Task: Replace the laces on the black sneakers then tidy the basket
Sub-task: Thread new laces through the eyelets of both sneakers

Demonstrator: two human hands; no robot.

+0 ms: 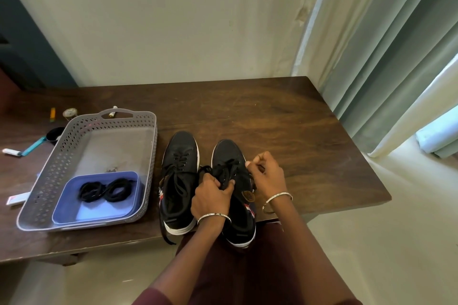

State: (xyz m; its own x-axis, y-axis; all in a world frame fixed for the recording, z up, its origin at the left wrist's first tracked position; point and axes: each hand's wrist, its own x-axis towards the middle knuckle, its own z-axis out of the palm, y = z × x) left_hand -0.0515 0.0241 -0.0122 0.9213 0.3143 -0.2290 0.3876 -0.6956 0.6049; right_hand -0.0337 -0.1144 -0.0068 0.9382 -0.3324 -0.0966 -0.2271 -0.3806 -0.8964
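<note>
Two black sneakers with white soles stand side by side at the table's front edge, toes pointing away. The left sneaker (pixel 179 176) has loosened black laces, one end hanging over the table edge. My left hand (pixel 212 197) grips the tongue and laces of the right sneaker (pixel 229 156). My right hand (pixel 266 174) pinches a lace (pixel 226 168) at that shoe's right side. A grey perforated basket (pixel 62 163) to the left holds a blue tray (pixel 74 205) with coiled black laces (pixel 106 189).
The dark wooden table (pixel 285 131) runs to a wall behind and a curtain (pixel 384 57) on the right. Small items lie left of the basket: a teal-handled scoop (pixel 37 143), a white tube (pixel 11 152), a marker (pixel 112 111), a yellow item (pixel 52 114).
</note>
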